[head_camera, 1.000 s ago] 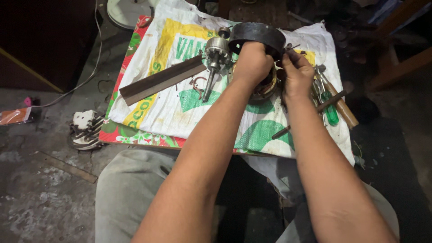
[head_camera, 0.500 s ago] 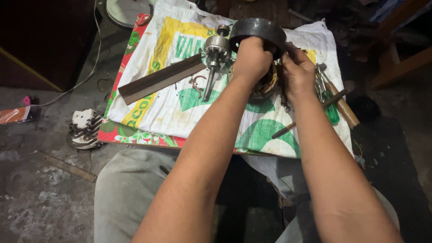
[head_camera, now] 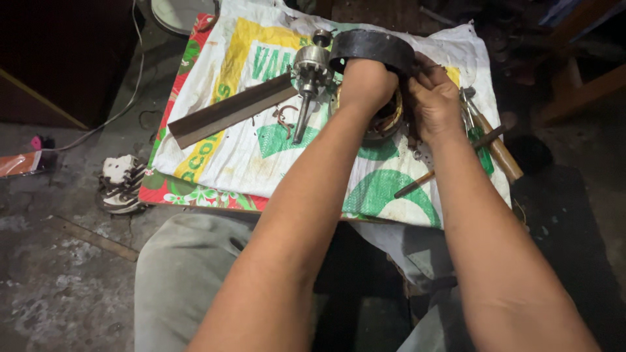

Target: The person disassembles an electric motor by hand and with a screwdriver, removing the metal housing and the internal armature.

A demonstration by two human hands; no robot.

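left hand point(head_camera: 366, 85) grasping dark ring housing point(head_camera: 372, 49) | right hand point(head_camera: 432, 98) gripping its edge | white-green-yellow printed sack point(head_camera: 261, 150) beneath

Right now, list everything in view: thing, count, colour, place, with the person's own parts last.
black ring housing: one, black, top centre, upright on the sack, at both hands
copper winding core: one, copper and grey, under the two hands
rotor with shaft: one, silver, just beside the left hand
flat metal bar: one, dark grey, lying aslant on the sack's left half
woven sack: one, white with green and yellow print, covering the work board
floral board: one, red, edge showing under the sack
hand tools: several, wooden and green handles, right edge of the sack
sandal: one, white and dark, floor at left
left hand: one, gripping the housing
right hand: one, fingers at the housing's right rim
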